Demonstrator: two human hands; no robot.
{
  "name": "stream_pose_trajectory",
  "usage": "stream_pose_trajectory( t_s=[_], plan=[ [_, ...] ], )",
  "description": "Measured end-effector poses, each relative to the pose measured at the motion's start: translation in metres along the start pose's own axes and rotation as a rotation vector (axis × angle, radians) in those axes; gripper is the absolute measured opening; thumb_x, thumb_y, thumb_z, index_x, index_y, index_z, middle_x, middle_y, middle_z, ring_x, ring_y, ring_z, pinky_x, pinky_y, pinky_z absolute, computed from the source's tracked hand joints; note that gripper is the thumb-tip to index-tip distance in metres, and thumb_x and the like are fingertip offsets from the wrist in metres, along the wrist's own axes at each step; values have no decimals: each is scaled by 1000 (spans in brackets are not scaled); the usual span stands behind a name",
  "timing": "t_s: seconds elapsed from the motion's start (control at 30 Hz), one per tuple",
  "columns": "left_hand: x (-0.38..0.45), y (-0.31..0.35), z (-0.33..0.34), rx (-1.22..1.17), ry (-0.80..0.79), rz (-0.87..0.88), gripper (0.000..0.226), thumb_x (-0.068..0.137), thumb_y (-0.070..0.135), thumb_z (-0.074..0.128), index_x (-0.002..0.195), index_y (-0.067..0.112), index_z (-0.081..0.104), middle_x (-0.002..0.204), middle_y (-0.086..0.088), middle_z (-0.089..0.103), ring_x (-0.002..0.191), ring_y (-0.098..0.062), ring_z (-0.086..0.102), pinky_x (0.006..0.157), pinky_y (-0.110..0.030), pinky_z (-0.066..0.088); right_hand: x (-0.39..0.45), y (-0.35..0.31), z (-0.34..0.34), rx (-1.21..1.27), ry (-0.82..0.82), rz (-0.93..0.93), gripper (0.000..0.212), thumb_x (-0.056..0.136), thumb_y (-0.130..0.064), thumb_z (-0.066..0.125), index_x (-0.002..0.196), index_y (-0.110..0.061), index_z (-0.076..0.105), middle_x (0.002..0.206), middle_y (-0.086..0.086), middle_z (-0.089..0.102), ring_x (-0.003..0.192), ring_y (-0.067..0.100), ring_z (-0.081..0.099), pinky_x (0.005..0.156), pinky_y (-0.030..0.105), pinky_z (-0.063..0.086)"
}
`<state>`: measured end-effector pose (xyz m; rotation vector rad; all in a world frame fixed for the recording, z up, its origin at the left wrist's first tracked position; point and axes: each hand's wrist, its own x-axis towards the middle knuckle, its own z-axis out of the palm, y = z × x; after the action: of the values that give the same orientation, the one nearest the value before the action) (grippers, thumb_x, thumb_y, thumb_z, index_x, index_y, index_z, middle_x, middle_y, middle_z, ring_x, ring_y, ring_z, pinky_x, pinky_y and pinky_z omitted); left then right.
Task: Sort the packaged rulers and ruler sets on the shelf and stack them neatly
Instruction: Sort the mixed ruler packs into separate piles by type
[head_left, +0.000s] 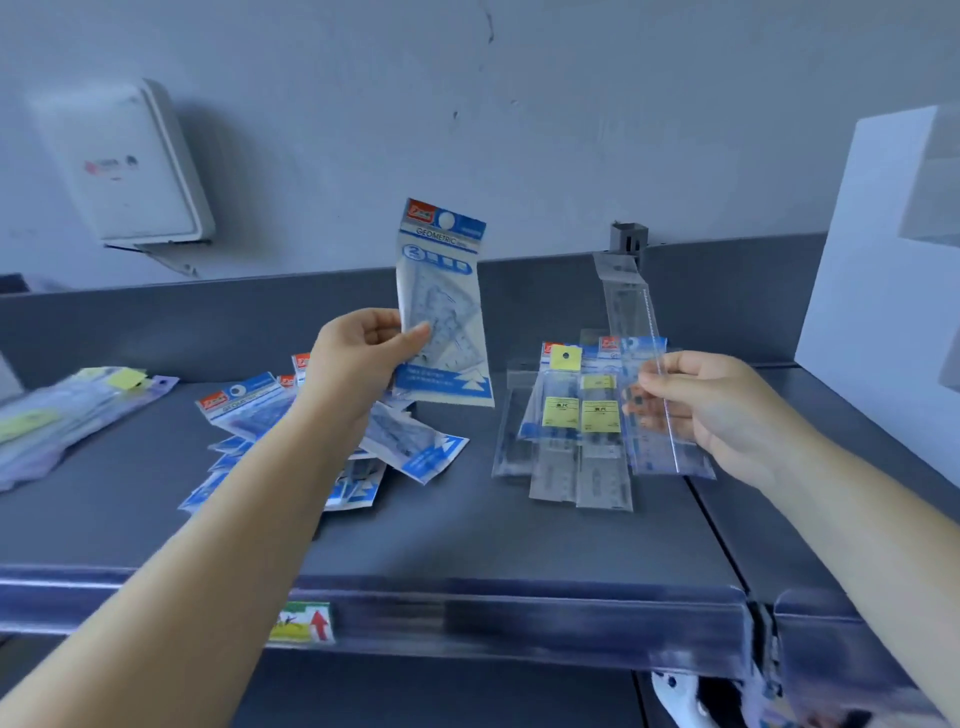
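My left hand (358, 348) holds a blue-and-white geometric ruler set pack (444, 306) upright above the shelf, thumb across its front. My right hand (711, 402) pinches a long clear packaged ruler (641, 364) that stands nearly upright. Below my left hand lies a loose heap of blue geometric set packs (311, 441). Under the held ruler, a group of clear ruler packs with yellow labels (576, 431) lies side by side on the grey shelf (467, 535).
Another pile of longer packs with yellow tags (67, 410) lies at the far left. A white box (124, 166) is mounted on the back wall. A white panel (878, 260) stands at the right. The shelf's front lip carries a price-tag strip (306, 621).
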<state>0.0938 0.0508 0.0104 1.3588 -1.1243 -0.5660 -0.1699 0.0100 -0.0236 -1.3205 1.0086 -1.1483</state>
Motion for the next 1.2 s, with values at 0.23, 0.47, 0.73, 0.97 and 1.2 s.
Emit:
stream_pose_trajectory(
  t_s=[0.23,0.47,0.73,0.97,1.2],
  plan=[
    [15,-12,-71,684,225,-74,64,82,33,70,134,4,45,124,-11,52,105,-29,55,88,-36,44,-14,-21,78,114,-235,-14,9,91,-1,54,86,-6,58,76,10,65,55,12,66,57,23,58],
    [-19,-18,-143,1176,244,110,44,90,40,54,129,19,51,126,-8,52,120,-29,42,96,-39,37,-19,-25,158,94,-290,-20,11,91,0,54,83,-6,58,76,10,65,55,13,67,54,23,57],
    [-49,-31,-265,1446,160,146,44,91,43,48,132,25,47,132,0,49,122,-23,43,97,-35,32,-49,-33,284,113,-329,-28,10,91,0,55,84,-6,59,76,9,66,57,14,66,54,22,57],
    [-66,-48,-371,1492,134,227,42,92,45,46,130,27,45,131,5,50,123,-20,45,96,-32,32,-84,-31,395,144,-364,-18,13,90,1,55,80,-6,58,75,9,63,55,11,64,56,21,57],
    [-75,-72,-447,1529,135,264,44,93,46,43,132,26,43,129,5,51,120,-20,46,97,-32,31,-103,-19,484,172,-365,17,9,90,1,56,83,-4,57,73,8,62,52,9,64,54,20,57]
  ],
)
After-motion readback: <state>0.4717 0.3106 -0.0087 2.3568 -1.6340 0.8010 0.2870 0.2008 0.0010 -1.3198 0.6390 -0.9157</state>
